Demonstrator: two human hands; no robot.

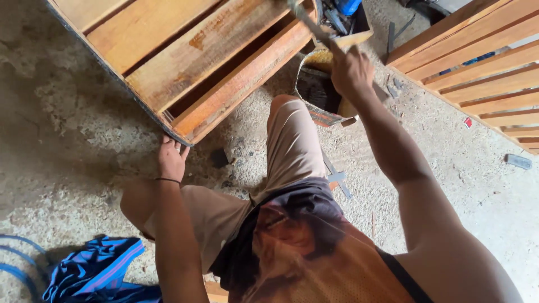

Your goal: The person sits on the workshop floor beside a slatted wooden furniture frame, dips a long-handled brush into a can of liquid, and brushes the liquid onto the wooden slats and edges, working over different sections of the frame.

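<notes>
Brush [314,25]: thin handle clamped in right hand [351,70], fingers wrapped shut around it; shaft runs up and left from the grip to the top edge of view, bristle end hard to make out. Directly under that grip, a dark-lined can [317,92] with a yellowish smear at its rim, standing on the concrete floor [67,129] beside the person's raised knee.

Left of the right grip: slatted wooden frame [191,62], orange-brown boards, lying tilted across the floor. Left hand [170,159] holds its lower corner, fingers curled against the edge; a thin dark band sits on that wrist.

Right of the right grip: a second slatted panel [477,62], well apart from the first.

Below the left grip, near the bottom edge: crumpled blue striped cloth [98,269] on the floor. Small metal scraps lie scattered near the can
</notes>
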